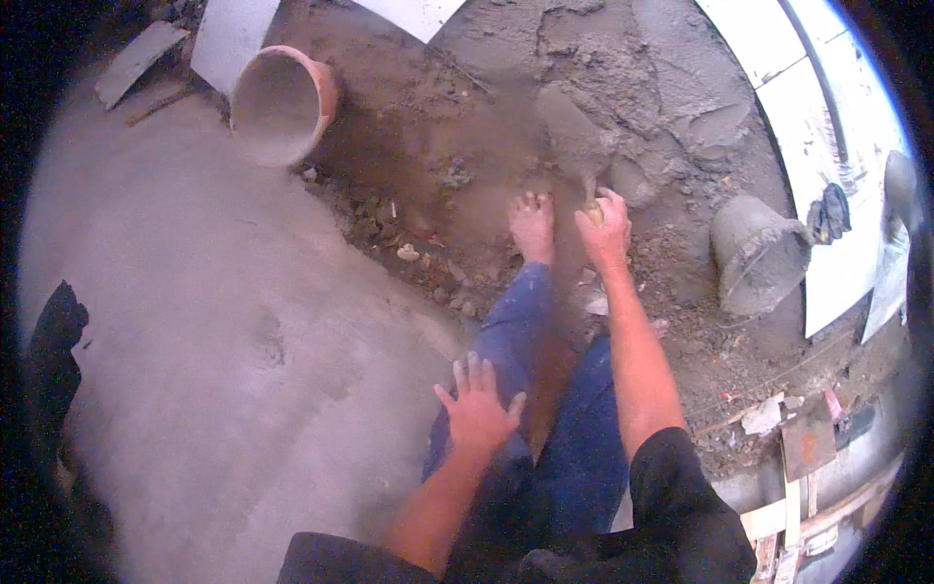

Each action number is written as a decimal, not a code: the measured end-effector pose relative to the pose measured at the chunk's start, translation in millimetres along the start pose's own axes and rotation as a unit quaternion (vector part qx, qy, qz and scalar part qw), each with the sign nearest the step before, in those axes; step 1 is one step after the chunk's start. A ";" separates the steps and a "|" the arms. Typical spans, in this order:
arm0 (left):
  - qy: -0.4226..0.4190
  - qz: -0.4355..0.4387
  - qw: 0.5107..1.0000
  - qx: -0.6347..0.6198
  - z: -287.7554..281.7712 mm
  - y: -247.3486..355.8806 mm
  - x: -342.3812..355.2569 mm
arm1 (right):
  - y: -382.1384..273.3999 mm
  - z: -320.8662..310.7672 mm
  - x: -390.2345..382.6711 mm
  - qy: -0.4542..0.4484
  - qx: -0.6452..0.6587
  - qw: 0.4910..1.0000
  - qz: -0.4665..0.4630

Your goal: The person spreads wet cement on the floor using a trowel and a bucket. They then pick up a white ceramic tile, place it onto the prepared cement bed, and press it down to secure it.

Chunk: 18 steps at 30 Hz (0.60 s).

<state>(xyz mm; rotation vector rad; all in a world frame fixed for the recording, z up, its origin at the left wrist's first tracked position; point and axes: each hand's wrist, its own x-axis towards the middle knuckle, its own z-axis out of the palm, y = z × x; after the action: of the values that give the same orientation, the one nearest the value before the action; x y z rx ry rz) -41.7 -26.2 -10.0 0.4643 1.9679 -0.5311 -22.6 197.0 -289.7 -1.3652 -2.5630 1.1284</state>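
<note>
My right hand (pixel 605 232) is closed round the handle of a trowel. The grey, mortar-coated trowel blade (pixel 572 128) points away from me and lies against wet mortar (pixel 671 88) spread over the ground. Fingers spread, my left hand (pixel 477 404) rests on my left knee, holding nothing. My bare left foot (pixel 531 229) stands on the soil just left of the right hand. A mortar-caked bucket (pixel 759 255) lies tipped to the right of that hand.
An orange-rimmed bucket (pixel 323 97) lies on its side at the upper left, beside a smooth grey slab (pixel 243 292). Rubble (pixel 409 251) lines the slab's edge. White panels (pixel 815 146) stand along the right, with a dark glove (pixel 829 214) on them. Wood scraps (pixel 793 506) lie lower right.
</note>
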 end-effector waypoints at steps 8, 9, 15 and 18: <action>-0.013 -0.011 1.000 -0.001 3.7 -6.2 -2.5 | -12.9 -6.4 -33.2 -0.052 0.077 0.996 0.006; -0.013 -0.011 1.000 -0.001 3.6 -6.6 -2.8 | -19.3 -15.3 -35.0 -0.025 0.062 0.998 0.004; -0.006 -0.006 1.000 0.016 6.6 -5.2 -0.2 | -30.2 -55.6 -15.0 -0.049 0.155 0.981 0.102; -0.017 -0.014 1.000 0.007 5.6 -6.1 -0.3 | -59.8 -79.1 16.9 -0.082 0.159 0.970 0.165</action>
<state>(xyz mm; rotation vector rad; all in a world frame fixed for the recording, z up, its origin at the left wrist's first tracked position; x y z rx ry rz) -40.7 -34.4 -10.9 0.4343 1.9411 -0.5663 -48.7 234.4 -200.0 -1.7112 -2.1640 1.6836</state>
